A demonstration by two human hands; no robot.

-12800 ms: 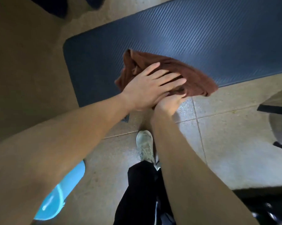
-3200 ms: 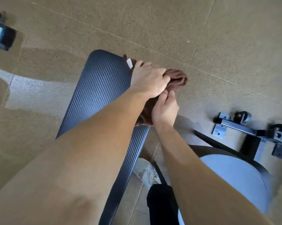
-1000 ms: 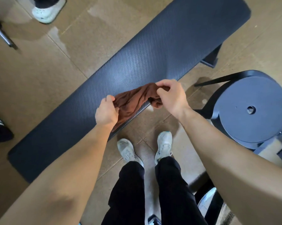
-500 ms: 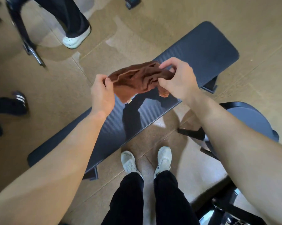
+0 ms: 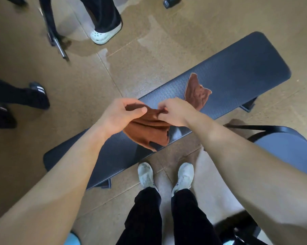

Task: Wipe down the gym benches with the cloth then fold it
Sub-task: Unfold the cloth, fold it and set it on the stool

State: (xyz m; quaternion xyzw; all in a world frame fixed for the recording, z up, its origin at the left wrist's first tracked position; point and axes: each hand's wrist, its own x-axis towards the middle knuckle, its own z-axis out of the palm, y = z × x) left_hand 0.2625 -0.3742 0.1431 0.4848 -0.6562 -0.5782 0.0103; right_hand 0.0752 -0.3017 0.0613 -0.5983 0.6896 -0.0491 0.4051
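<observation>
Both hands hold the brown cloth (image 5: pixel 150 129) up above the long dark gym bench (image 5: pixel 228 75). The left hand (image 5: pixel 120 115) pinches one top edge between thumb and fingers. The right hand (image 5: pixel 174 111) pinches the edge beside it, at 3 o'clock from the left. One loose end flaps out toward 1 o'clock, and the rest hangs down toward 6 o'clock. If a pinch slips, the cloth could drop onto the floor (image 5: pixel 149 50) and get dirty. The fold could also come out crooked, because the cloth is bunched.
</observation>
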